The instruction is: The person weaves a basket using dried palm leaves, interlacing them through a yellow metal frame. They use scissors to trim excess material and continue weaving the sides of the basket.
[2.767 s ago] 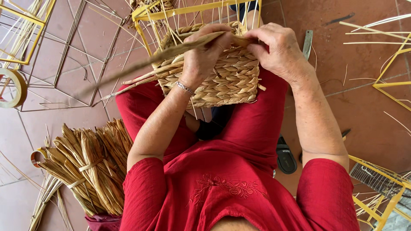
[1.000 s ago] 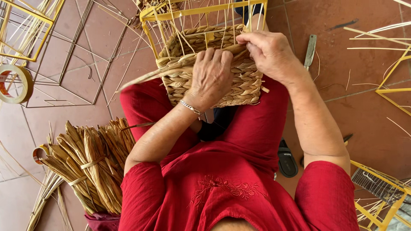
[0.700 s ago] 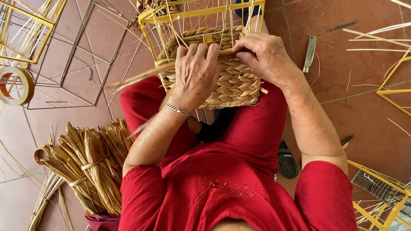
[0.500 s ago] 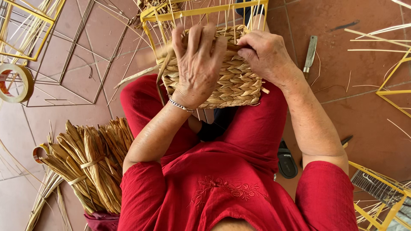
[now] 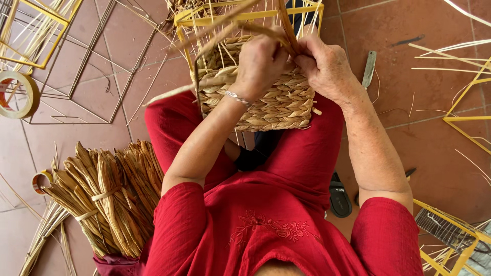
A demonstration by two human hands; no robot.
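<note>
A half-woven straw basket [image 5: 276, 99] on a yellow wire frame [image 5: 245, 15] rests on my lap, against my red trousers. My left hand [image 5: 261, 64], a silver bracelet on its wrist, is closed on a dried straw strand [image 5: 225, 30] at the top of the woven part. My right hand [image 5: 327, 66] pinches the same bunch of strands where they cross at the basket's upper edge. The two hands touch each other there. Loose strand ends stick up and out to the left.
Tied bundles of dried straw [image 5: 102, 199] lie on the tiled floor at my left. Bare wire frames [image 5: 66, 66] and a tape roll [image 5: 18, 94] sit at the far left. More yellow frames [image 5: 470, 102] and a black sandal [image 5: 340, 194] are on the right.
My left hand went from lying flat and spread on the weave to closing on the strands at the top edge beside my right hand. The long strand swung from the left upward.
</note>
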